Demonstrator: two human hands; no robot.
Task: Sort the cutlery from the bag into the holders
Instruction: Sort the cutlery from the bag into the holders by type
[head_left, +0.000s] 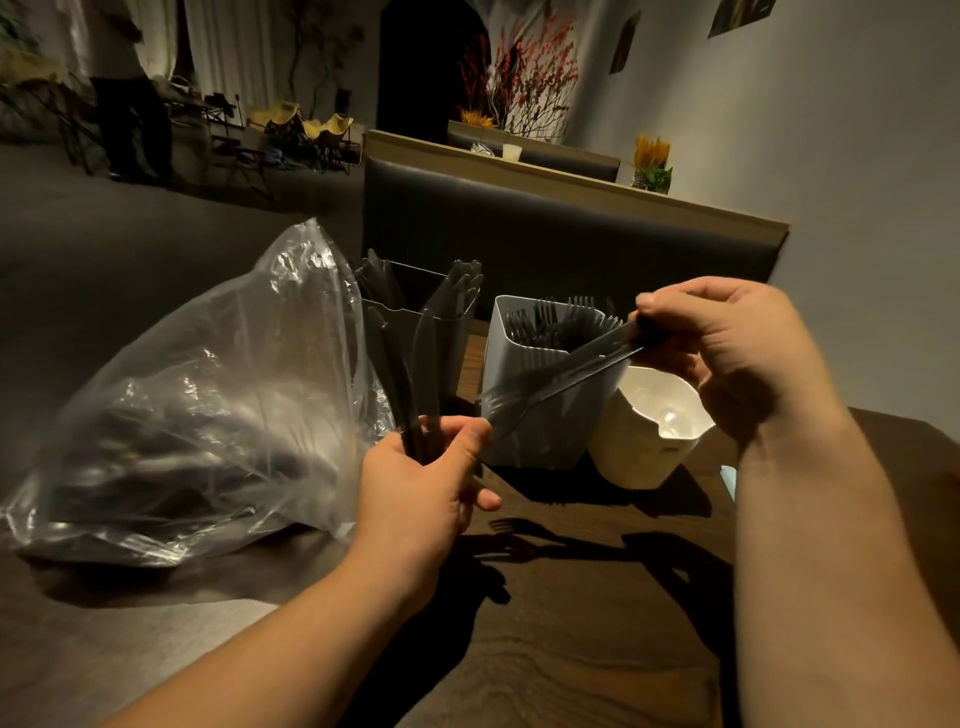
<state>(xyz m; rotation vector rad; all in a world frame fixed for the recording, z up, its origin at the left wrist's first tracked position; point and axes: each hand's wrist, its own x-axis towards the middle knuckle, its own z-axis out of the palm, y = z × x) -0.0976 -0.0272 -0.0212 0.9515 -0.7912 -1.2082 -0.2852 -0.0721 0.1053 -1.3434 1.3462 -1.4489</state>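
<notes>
Desk (571, 634): dark wood.
Bag (208, 395): clear plastic, cutlery inside, desk left.
3 holders beside it: clear holder (453, 332), white holder (524, 436) (both part-filled), cream holder (639, 452).
Left hand (421, 488): fingers clasp knives (410, 364), upright.
Right hand (727, 338): fingers pinch forks (563, 378) before white holder.

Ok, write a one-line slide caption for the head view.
Left hand grips a bundle of black knives; right hand holds black forks before the grey fork holder, bag alongside.
</notes>
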